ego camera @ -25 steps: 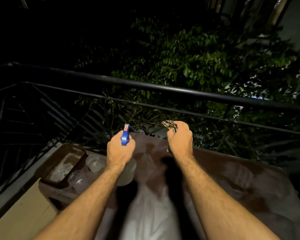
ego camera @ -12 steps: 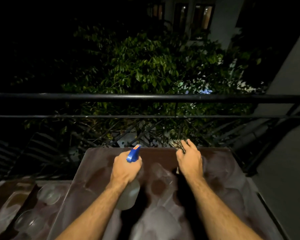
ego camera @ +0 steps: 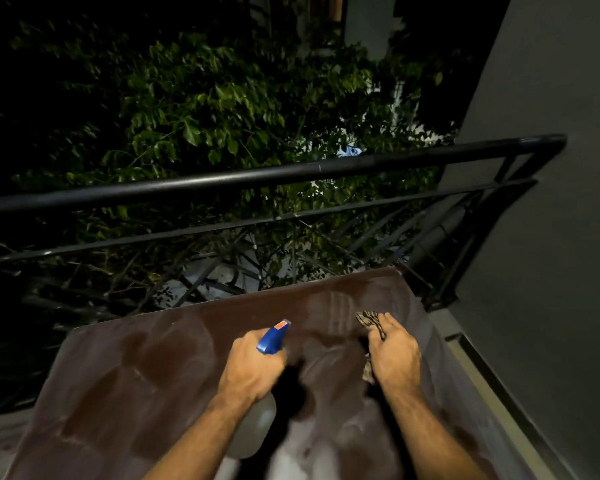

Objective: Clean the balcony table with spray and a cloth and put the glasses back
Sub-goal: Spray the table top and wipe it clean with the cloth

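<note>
Left hand point(ego camera: 253, 365) grips the blue-headed clear plastic spray bottle point(ego camera: 272, 337); right hand point(ego camera: 394, 355) presses a striped cloth point(ego camera: 371, 322) on the brown wet tabletop point(ego camera: 146, 368). We judge overspray past the far edge likely; glasses unseen.

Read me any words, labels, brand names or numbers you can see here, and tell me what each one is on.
No text can be read in this view.
Spray bottle, gripped by the left hand: the blue trigger head has an orange patch, with no lettering legible; the clear body shows no readable label.
Cloth, held by the right hand: a striped pattern only, no words.
Table and railing: no markings visible.
</note>
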